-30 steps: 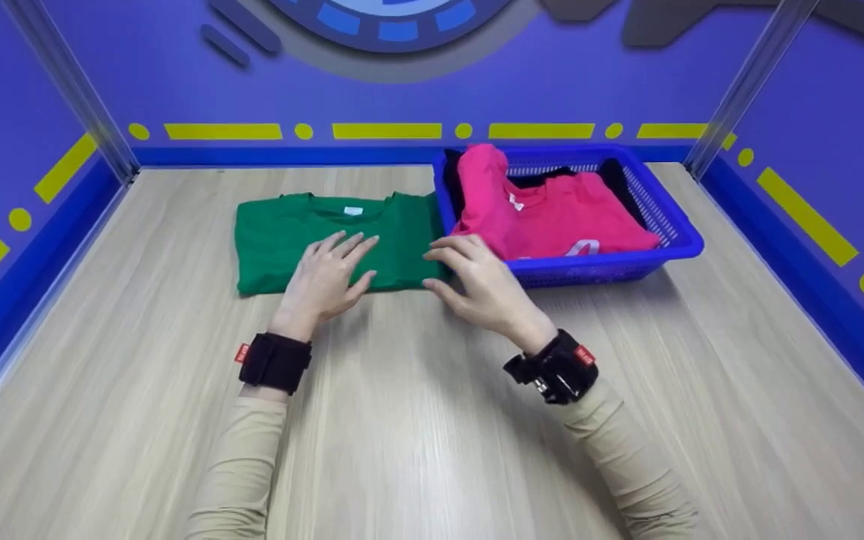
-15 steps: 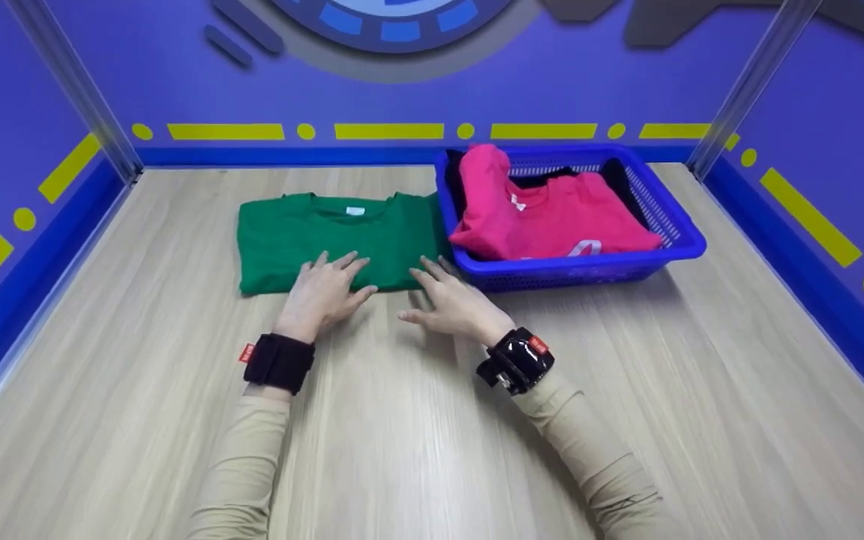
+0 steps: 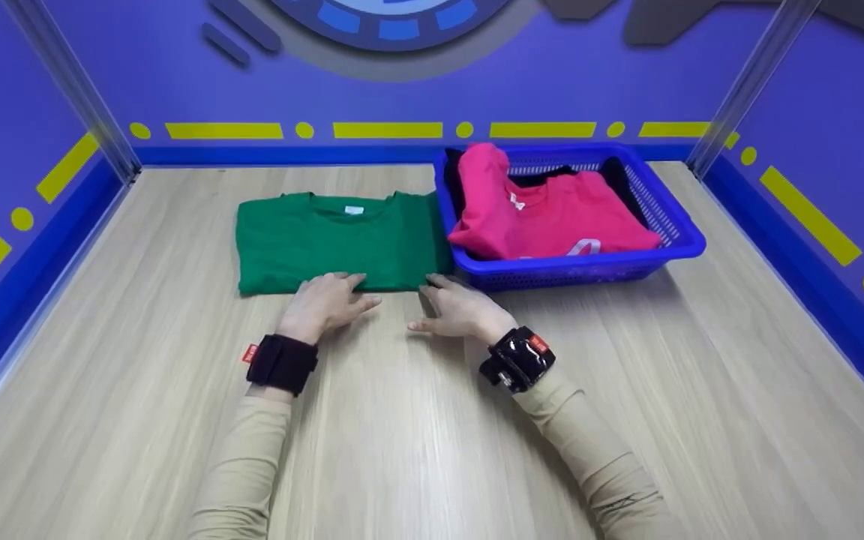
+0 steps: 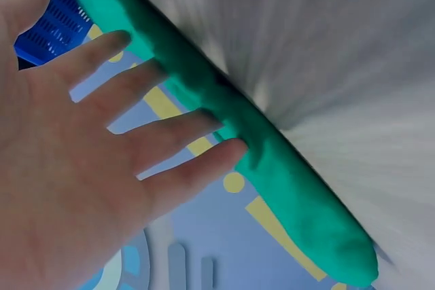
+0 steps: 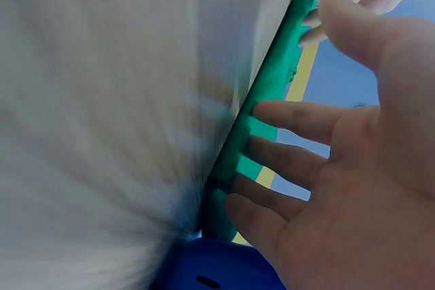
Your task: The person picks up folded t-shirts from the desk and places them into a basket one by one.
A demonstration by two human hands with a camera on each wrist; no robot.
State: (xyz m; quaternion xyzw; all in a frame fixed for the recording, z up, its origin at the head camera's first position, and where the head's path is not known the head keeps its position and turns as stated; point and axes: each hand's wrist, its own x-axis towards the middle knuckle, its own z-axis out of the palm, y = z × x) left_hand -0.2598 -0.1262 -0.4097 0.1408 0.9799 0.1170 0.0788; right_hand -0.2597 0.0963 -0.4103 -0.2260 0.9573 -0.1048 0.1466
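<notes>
A folded green shirt (image 3: 338,238) lies flat on the wooden table (image 3: 417,435), its right side against a blue basket (image 3: 604,262). My left hand (image 3: 329,295) rests palm down, with straight fingers touching the shirt's near edge. In the left wrist view those fingers (image 4: 180,134) meet the green fold (image 4: 272,161). My right hand (image 3: 453,302) lies beside it near the shirt's front right corner, its fingers (image 5: 292,120) spread and reaching the green edge (image 5: 272,79). Neither hand holds anything.
The blue basket holds a folded pink shirt (image 3: 552,217) over a dark garment (image 3: 616,176). Blue walls with yellow markings enclose the table on three sides. Bare wood stretches in front of the hands and on the left.
Both hands have slid back toward me, from on top of the green shirt to its near edge. The right hand has left the basket's corner and dropped lower.
</notes>
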